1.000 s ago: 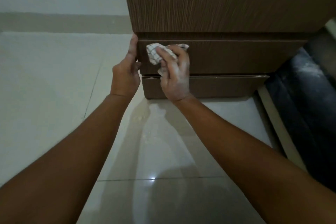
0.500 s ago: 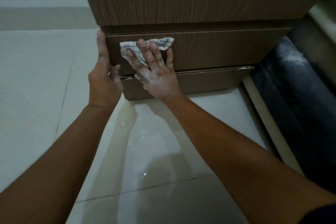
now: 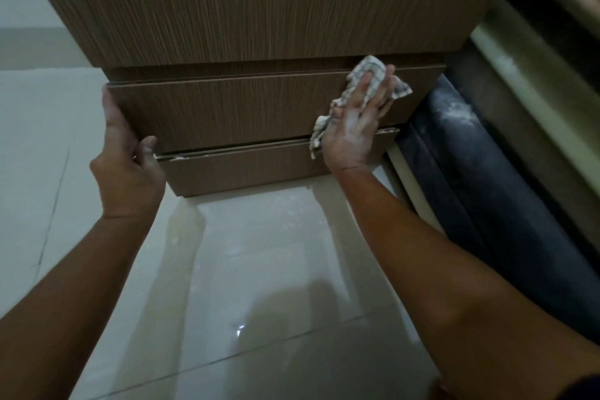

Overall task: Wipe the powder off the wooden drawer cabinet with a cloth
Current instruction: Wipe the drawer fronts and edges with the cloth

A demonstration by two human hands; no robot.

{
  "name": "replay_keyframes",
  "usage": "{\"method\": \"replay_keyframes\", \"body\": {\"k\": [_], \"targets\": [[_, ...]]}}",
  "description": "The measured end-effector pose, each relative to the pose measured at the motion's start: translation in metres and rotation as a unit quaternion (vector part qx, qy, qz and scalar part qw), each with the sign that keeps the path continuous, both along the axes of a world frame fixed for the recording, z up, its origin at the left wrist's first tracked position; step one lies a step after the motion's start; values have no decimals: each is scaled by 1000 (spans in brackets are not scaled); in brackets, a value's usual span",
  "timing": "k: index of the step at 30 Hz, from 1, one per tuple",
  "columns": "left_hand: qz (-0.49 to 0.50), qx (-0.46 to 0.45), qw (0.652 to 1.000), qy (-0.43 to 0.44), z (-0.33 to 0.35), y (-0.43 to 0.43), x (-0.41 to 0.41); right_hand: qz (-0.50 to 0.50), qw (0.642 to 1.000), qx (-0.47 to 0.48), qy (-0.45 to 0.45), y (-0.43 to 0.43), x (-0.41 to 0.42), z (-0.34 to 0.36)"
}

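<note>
The brown wooden drawer cabinet (image 3: 246,10) fills the top of the view, with two drawer fronts low down. My right hand (image 3: 355,122), dusted with white powder, presses a white checked cloth (image 3: 367,75) flat against the right end of the upper drawer front (image 3: 233,107). My left hand (image 3: 125,159) grips the left edge of that drawer front, thumb at the gap above the lower drawer (image 3: 240,166). White powder (image 3: 177,157) lies along that gap near my left thumb.
Glossy pale floor tiles (image 3: 253,269) lie under the cabinet, with faint powder specks near its base. A dark padded object (image 3: 487,191) with a white powder patch sits right of the cabinet, next to a pale frame (image 3: 526,91).
My right hand has slid the cloth from the left end of the upper drawer front to its right end. My left hand kept its hold on the left edge; the view moved closer.
</note>
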State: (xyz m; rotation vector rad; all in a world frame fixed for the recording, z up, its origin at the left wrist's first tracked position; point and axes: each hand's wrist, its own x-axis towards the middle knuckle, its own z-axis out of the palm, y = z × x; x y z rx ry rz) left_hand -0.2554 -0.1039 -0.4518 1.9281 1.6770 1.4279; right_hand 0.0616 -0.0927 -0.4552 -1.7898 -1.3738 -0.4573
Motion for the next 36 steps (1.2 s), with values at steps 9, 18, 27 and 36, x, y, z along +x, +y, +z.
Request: {"method": "replay_keyframes", "body": {"k": [9,18,27,36], "targets": [[14,13,993,-119,-7,3,10,-54,973,45,219,-7,53,24],[61,-43,996,-57,-29,-11,-11,-66,953,146,259,-27,67,7],[27,-69,997,26,-39,-20,-9,234,963,-4,136,-62,-63,-23],[-7,-98,995,35,-36,-25,-16,361,918,-89,142,-56,-155,-5]]}}
